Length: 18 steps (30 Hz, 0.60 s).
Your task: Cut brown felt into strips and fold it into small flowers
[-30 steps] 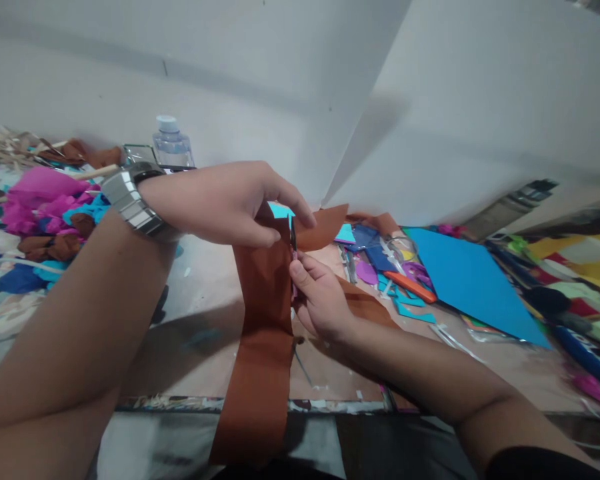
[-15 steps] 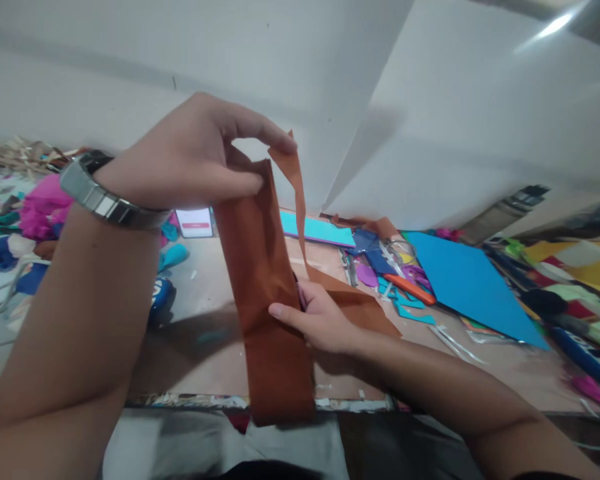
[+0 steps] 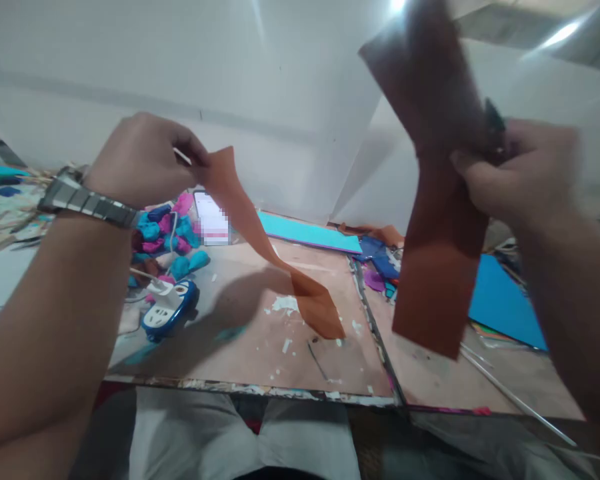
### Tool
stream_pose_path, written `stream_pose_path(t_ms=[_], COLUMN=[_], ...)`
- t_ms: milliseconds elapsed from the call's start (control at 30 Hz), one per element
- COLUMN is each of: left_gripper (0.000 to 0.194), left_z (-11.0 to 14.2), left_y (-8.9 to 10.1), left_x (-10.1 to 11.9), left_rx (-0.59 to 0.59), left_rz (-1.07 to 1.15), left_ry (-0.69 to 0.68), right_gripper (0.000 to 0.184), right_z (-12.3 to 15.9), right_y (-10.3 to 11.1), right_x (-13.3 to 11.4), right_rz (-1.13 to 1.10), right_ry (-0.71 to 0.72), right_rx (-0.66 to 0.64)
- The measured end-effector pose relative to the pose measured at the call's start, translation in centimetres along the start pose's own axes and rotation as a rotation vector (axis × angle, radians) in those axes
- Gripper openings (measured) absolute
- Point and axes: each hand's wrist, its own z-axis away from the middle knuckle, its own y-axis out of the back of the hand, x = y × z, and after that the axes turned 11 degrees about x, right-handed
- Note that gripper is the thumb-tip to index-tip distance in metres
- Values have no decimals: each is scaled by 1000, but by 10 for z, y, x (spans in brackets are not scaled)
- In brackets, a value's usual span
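My left hand point(image 3: 150, 157), with a metal-banded watch on the wrist, pinches the upper end of a narrow brown strip point(image 3: 245, 207). The strip hangs twisted down to the right, its wider end low over the table. Raised at the right, my right hand point(image 3: 525, 167) is closed on a wide brown strip point(image 3: 443, 253), thumb across its front. This strip is bent near the thumb and blurred at the top. A small dark object point(image 3: 494, 125) shows by the right fingers; its kind is unclear. The two brown pieces are apart.
A blue-and-white power strip point(image 3: 170, 310) with a plug stands at the left. Behind it lie turquoise and pink lumps and a phone point(image 3: 213, 220). A turquoise sheet point(image 3: 310, 232) lies along the wall, a blue sheet point(image 3: 505, 303) at the right. The table's front edge point(image 3: 240, 390) is ragged.
The narrow strip has come away from the wide one. My left hand has moved left with the narrow strip; my right hand has lifted the wide strip up and right.
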Motion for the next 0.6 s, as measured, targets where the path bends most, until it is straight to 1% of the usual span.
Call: stream_pose_path(t_ms=[67, 100, 133, 200, 233, 267, 300, 333, 367, 400, 433, 467, 500, 533, 567, 600], left_gripper=[31, 33, 36, 40, 40, 40, 41, 45, 48, 51, 54, 53, 51, 48, 46, 44], left_z=[7, 10, 12, 16, 17, 19, 20, 22, 23, 26, 29, 32, 36, 40, 45, 49], left_y=[7, 11, 14, 20, 22, 23, 24, 25, 25, 25, 25, 25, 25, 25, 25, 25], left_x=[-7, -10, -14, -24, -30, -37, -45, -54, -62, -71, -80, -88, -97, -106, -115, -124], left_rx=[-42, -91, -111, -129, -157, -137, -130, -181, -146, -199, -233, -199, -216, -219, -201, -217], left_rz=[-13, 2, -3, -3, -4, -9, 0, 17, 46, 85, 86, 27, -18, -34, -40, -43], left_ry=[77, 88, 120, 217, 228, 229, 228, 238, 265, 278, 255, 235, 213, 173, 167, 199], right_gripper=[51, 55, 58, 53, 49, 47, 44, 42, 40, 40, 43, 45, 43, 41, 39, 38], right_z=[-27, -36, -41, -38, -31, -19, -5, 12, 30, 49, 67, 84, 99, 112, 122, 130], right_y=[-12, -22, -35, -69, -89, -110, -131, -152, -171, -189, -204, -217, -228, -236, -242, -247], right_x=[0, -5, -12, -31, -40, -50, -58, -64, -68, -71, -71, -70, -68, -64, -61, -57], right_rz=[152, 214, 246, 250, 250, 254, 244, 229, 214, 197, 181, 168, 162, 162, 166, 171], right_ry=[192, 260, 290, 283, 260, 235, 231, 236, 244, 253, 261, 264, 262, 249, 232, 216], right_rx=[10, -11, -37, -94, -187, -311, -392, -453, -519, -591, -666, -728, -777, -806, -820, -826])
